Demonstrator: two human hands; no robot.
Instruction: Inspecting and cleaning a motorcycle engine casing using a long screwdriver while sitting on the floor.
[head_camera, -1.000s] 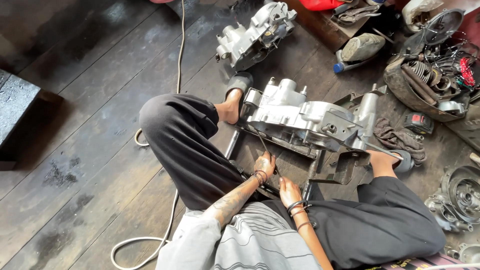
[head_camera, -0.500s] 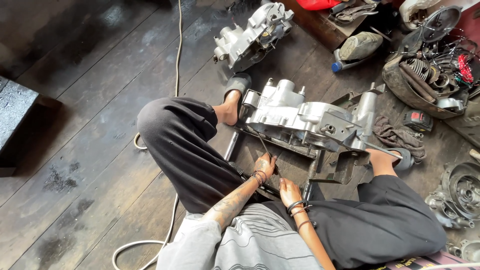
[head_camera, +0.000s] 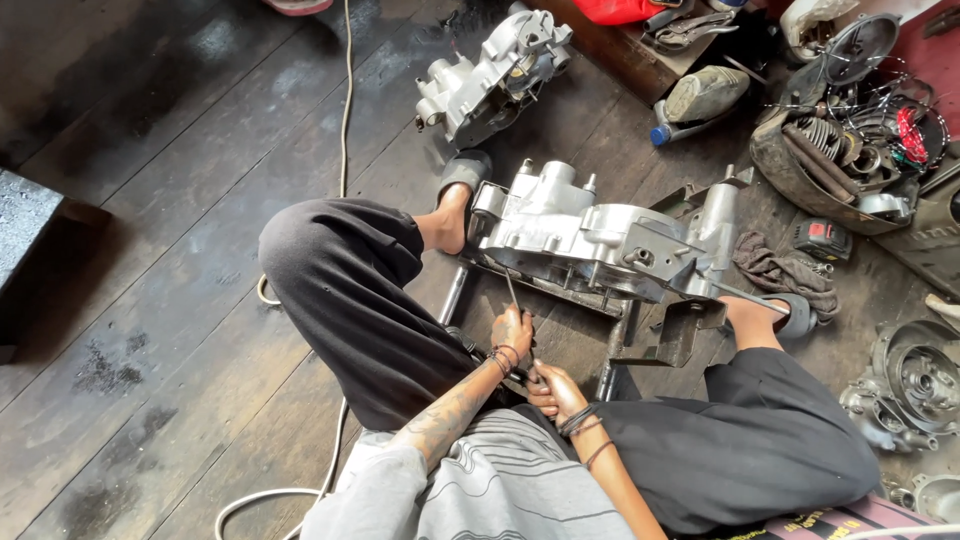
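Sitting cross-legged on the dark plank floor (head_camera: 150, 300), the person has both hands low in front of the lap, close together but not touching. The left hand (head_camera: 512, 332) is clamped on a thin rod (head_camera: 510, 290) whose far end reaches up to the near edge of the engine case (head_camera: 600, 235); the right hand (head_camera: 555, 392) sits just behind and below it, fingers curled, though on what I cannot tell, as the grip is hidden. The case lies straight ahead of the hands, just beyond them, resting on a metal frame (head_camera: 620, 340) between the 2 sandalled feet, with the left foot (head_camera: 455, 205) touching its end. A slip looks like the likeliest trouble: the rod is slim and held near its tail, so if its tip skids off the case edge, it could gouge the alloy or jab toward the bare foot beside it. The case also seems only propped on the frame, and a hard push could rock it. A white cable (head_camera: 345, 120) runs past the left knee and could snag a leg. Farther off lie a 2nd case (head_camera: 495, 75), a rag (head_camera: 780, 272), a basket of parts (head_camera: 840, 150) and a round cover (head_camera: 915, 375), all well apart from the hands.
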